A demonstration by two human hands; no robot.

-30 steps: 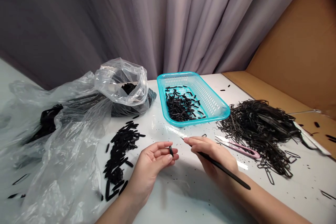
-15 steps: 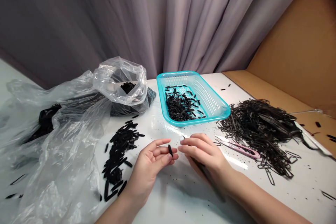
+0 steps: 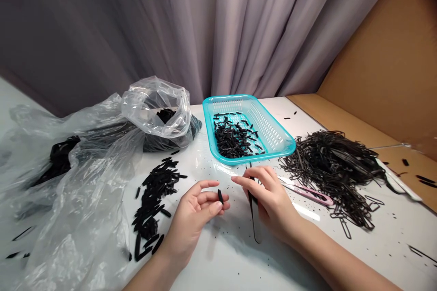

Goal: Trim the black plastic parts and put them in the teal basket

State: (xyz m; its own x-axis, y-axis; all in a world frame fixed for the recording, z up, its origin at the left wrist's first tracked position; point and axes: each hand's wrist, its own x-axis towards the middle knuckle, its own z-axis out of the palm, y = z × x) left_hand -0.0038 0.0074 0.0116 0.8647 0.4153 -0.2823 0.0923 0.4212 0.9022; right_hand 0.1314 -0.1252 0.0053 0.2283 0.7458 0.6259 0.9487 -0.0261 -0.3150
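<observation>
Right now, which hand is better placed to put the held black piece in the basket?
Probably the left hand: its fingers hold the piece; the right hand holds a slim tool.

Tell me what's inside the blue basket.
Inside the blue basket, small black pieces are heaped toward the near left, with others scattered behind and to the right. Anything beneath the heap is covered from view.

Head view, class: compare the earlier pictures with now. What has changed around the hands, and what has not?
The dark tweezers at the right hand have swung round: their back end moved left, and their tip now points towards the blue basket. Whether they are still gripped is unclear. The left hand keeps its small black piece; the basket and pink-handled tool stayed put.
</observation>
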